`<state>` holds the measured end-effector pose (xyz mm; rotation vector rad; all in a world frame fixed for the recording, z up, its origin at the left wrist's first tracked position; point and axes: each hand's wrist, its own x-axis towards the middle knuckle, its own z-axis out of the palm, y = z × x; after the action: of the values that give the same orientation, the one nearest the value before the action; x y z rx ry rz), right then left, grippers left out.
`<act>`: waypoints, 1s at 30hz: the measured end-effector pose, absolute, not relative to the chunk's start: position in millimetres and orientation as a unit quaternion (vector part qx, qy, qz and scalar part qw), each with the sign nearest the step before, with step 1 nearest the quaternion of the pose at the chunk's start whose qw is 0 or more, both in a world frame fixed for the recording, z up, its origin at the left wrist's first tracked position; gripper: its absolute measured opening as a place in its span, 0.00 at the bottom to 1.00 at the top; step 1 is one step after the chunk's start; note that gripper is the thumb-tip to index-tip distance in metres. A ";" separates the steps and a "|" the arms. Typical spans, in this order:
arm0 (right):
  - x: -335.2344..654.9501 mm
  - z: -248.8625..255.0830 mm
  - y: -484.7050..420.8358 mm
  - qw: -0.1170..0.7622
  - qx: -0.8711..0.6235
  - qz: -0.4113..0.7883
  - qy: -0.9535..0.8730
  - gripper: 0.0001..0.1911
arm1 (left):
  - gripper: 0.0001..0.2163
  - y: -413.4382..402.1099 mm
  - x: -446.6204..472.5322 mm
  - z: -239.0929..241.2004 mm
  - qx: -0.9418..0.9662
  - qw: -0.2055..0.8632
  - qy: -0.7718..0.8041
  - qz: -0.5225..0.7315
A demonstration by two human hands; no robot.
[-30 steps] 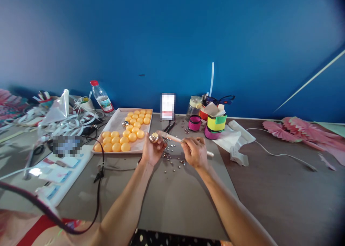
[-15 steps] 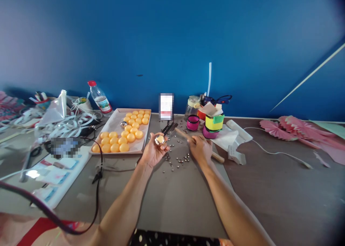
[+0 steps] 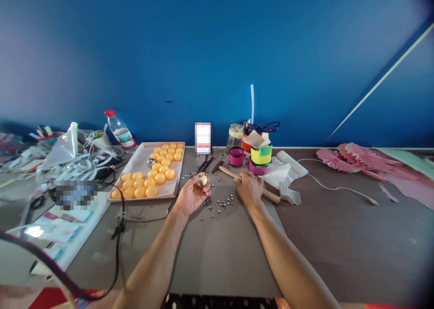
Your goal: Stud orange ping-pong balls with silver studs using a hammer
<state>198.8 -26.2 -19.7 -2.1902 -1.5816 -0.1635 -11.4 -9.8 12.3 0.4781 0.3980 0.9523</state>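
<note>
My left hand [image 3: 191, 194] is curled round a small shiny studded ball [image 3: 202, 180], held palm up above the table. My right hand [image 3: 249, 188] is closed round the wooden handle of a small hammer [image 3: 226, 171] whose dark head points left and lies low over the table. Several small metal studs [image 3: 222, 203] lie scattered on the grey mat between and below both hands.
A tray [image 3: 143, 152] of orange balls [image 3: 149, 181] stands to the left, with a water bottle [image 3: 119, 131] behind it. Coloured tape rolls [image 3: 259, 159], a jar [image 3: 234, 136] and pliers [image 3: 204, 164] sit behind the hands. Black cable [image 3: 119, 218], white strips and pink paper fans [image 3: 352, 157] flank the mat.
My right hand swung the hammer away from the ball to the right and lowered it toward the table. My left hand turned the ball slightly. The camera shifted a little right.
</note>
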 end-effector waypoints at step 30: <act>173.3 -11.8 -19.8 0.182 -0.673 0.048 -0.716 0.12 | 0.13 -10.6 -7.9 5.8 0.308 0.813 0.212 0.445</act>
<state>173.3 -19.8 -11.8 -1.8994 -2.0205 0.1346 -7.9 -10.6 5.8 0.6574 0.4530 0.9505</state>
